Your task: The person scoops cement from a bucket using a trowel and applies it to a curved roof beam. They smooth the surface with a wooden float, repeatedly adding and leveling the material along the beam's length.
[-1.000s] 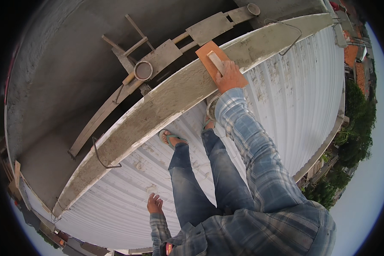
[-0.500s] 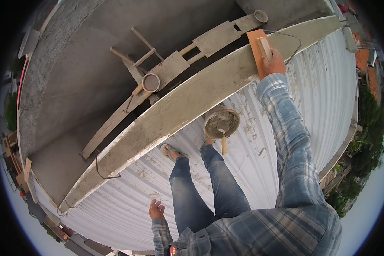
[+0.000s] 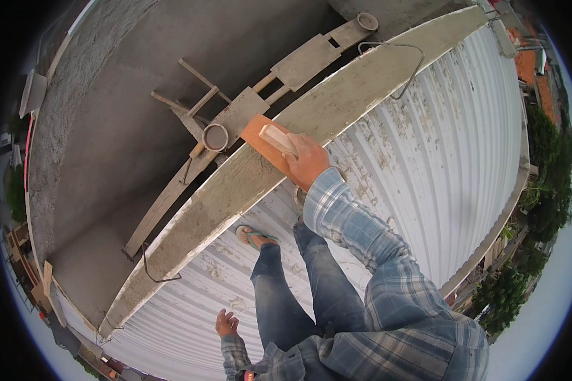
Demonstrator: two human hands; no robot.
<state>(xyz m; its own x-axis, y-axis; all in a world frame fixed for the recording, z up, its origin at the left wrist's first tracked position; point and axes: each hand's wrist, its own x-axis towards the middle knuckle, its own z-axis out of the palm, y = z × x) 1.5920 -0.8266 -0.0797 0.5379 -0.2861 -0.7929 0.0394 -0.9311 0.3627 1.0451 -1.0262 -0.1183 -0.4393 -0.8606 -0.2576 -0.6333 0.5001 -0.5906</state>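
Shifted leftward: plastering float beneath the right hand, which grasps its best hold, the handle; likely light, stiff. Left hand empty.

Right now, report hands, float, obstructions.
Right hand gripping orange float, over beam. Left hand low, seemingly empty. Bent rods cross beam, clear of float.

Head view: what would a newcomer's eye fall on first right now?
Probably the orange float, gripped by its pale handle in the right hand and laid across the long grey ledge near the centre. Next, the white corrugated sheeting spreading right of and below that ledge, then the round container on the planks beyond it.
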